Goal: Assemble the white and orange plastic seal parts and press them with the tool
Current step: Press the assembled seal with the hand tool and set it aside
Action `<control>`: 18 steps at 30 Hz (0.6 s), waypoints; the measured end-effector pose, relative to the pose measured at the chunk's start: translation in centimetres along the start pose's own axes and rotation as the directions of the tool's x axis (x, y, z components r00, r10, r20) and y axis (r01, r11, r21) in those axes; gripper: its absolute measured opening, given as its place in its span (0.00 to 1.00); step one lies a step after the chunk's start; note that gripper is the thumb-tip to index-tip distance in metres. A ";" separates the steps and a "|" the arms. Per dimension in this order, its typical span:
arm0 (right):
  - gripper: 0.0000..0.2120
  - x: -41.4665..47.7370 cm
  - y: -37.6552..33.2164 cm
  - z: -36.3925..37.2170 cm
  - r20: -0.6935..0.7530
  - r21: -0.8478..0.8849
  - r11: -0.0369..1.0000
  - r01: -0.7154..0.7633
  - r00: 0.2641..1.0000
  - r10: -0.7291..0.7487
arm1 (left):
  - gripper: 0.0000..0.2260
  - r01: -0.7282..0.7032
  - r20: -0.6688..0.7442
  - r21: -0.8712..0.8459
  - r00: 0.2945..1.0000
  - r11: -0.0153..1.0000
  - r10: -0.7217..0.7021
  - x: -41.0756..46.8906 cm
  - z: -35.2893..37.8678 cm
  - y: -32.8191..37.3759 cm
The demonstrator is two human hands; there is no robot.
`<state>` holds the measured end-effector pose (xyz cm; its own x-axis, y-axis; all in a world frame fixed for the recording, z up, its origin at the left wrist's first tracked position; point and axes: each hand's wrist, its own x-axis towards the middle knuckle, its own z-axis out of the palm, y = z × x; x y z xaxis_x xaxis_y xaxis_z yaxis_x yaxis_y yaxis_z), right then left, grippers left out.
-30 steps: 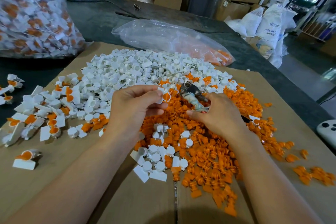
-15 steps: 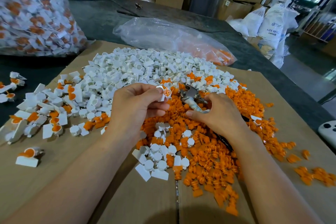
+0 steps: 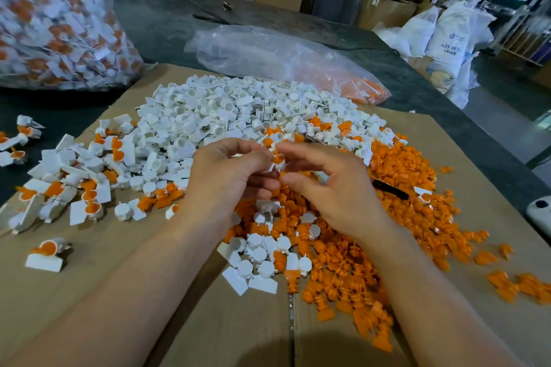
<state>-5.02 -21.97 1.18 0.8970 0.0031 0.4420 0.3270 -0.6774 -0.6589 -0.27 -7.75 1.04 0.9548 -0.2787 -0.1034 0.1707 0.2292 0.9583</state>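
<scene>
My left hand [image 3: 226,176] and my right hand [image 3: 334,188] meet above the piles, and both pinch one small white and orange seal part [image 3: 277,158] at their fingertips. Loose white parts [image 3: 226,110] are heaped behind the hands. Orange parts [image 3: 343,271] spread under and right of them. The tool's black handle tip [image 3: 390,189] sticks out right of my right hand. The rest of the tool is hidden under that hand, and I cannot tell whether the palm holds it.
Assembled seals [image 3: 89,208] lie scattered at the left on the cardboard sheet [image 3: 89,292]. A large bag of finished seals [image 3: 53,18] stands far left. A clear bag [image 3: 283,59] lies behind the white pile. A white device [image 3: 539,211] sits at the right edge.
My right hand has moved left and brought its fingertips to the seal part in my left hand. The tool's metal jaws, visible before, are now out of sight.
</scene>
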 end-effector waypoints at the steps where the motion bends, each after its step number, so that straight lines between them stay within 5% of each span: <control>1: 0.21 0.0 0.1 0.2 0.001 0.016 1.000 0.000 1.000 0.000 | 0.06 0.003 0.002 0.003 1.000 1.000 -0.004 0.0 0.0 0.0; 18: 0.15 -0.1 0.6 0.3 -0.026 0.098 0.995 -0.022 0.999 0.025 | 0.07 0.053 0.043 -0.053 0.998 0.997 -0.050 -0.4 0.4 0.3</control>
<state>-4.84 -22.10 0.54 0.8970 -0.0327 0.4408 0.3344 -0.6021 -0.7251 -0.66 -7.92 1.44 0.9337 -0.3295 -0.1402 0.2335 0.2635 0.9360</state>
